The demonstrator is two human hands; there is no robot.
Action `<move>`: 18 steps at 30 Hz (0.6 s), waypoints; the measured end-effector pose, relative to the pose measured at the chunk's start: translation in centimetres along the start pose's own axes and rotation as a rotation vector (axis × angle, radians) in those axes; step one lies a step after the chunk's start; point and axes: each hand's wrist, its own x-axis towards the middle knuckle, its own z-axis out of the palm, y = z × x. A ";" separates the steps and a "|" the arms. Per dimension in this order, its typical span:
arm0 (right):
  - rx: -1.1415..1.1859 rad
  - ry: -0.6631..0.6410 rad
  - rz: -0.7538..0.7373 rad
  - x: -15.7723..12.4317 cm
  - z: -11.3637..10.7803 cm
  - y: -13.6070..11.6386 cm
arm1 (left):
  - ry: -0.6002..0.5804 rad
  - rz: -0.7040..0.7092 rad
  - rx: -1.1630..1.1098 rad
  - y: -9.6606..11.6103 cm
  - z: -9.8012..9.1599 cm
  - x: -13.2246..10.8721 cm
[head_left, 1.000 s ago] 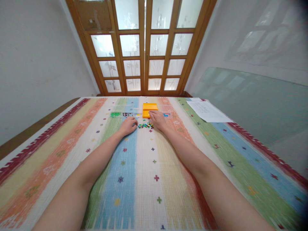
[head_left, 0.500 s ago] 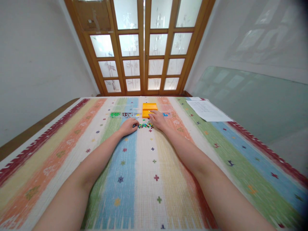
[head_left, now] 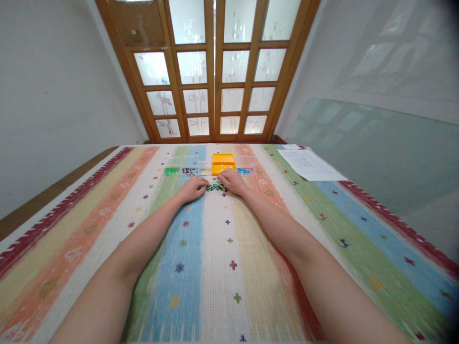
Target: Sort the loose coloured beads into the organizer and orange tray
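A small heap of tiny multicoloured pieces (head_left: 215, 188) lies on the striped tablecloth between my hands. My left hand (head_left: 193, 188) rests at the heap's left edge, its fingers curled together; what they hold, if anything, is too small to make out. Over the right side of the heap, my right hand (head_left: 233, 182) bends its fingers down in a closed pinch, the tips too small to read. Just behind it stands an open yellow box (head_left: 223, 158) with its lid raised. A lone green piece (head_left: 214, 179) sits between the heap and that box.
Clear lidded boxes stand in a row beside the yellow one: green pieces (head_left: 172, 170), dark brown pieces (head_left: 190, 171), yellow pieces (head_left: 205, 171) and blue pieces (head_left: 245, 170). A printed paper sheet (head_left: 308, 165) lies at the right. Behind the table are wooden glazed doors (head_left: 215, 95).
My right hand has come back from the yellow box to the heap, moving slightly left and nearer. My left hand has barely shifted, slightly to the right.
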 end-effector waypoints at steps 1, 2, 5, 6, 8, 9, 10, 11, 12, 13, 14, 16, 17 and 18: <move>-0.004 -0.001 0.001 0.0 0.0 0.0 | -0.012 0.003 -0.003 0.0 0.0 0.0; -0.005 -0.003 0.001 0.0 -0.1 0.0 | -0.022 0.007 -0.005 0.0 0.0 0.1; -0.003 -0.007 0.002 0.0 -0.1 0.0 | -0.047 0.038 -0.012 0.0 -0.1 0.1; -0.002 -0.008 0.003 0.0 -0.1 0.0 | -0.056 0.048 -0.017 0.0 -0.1 0.2; -0.002 -0.009 0.008 0.0 -0.1 0.1 | -0.070 0.061 -0.026 -0.1 -0.1 0.2; -0.003 -0.009 0.010 0.0 0.0 0.1 | -0.072 0.063 -0.027 -0.1 -0.1 0.2; -0.004 -0.008 0.011 0.0 0.0 0.1 | -0.073 0.066 -0.026 -0.1 0.0 0.2; -0.004 -0.006 0.012 0.0 0.0 0.1 | -0.072 0.070 -0.024 -0.1 0.0 0.3; -0.004 -0.005 0.014 0.0 0.0 0.1 | -0.070 0.071 -0.022 -0.2 0.1 0.3; -0.001 -0.007 0.017 -0.1 0.0 0.1 | -0.065 0.069 -0.021 -0.2 0.1 0.2; 0.006 -0.012 0.021 -0.1 0.0 0.1 | -0.054 0.061 -0.020 -0.3 0.2 0.2; 0.033 -0.030 0.030 -0.1 -0.1 -0.1 | -0.006 0.024 -0.019 -0.5 0.4 0.1; 0.051 -0.042 0.032 -0.1 -0.2 -0.3 | 0.027 -0.004 -0.018 -0.6 0.4 0.1; 0.071 -0.056 0.028 -0.1 -0.3 -0.5 | 0.061 -0.033 -0.016 -0.7 0.4 0.0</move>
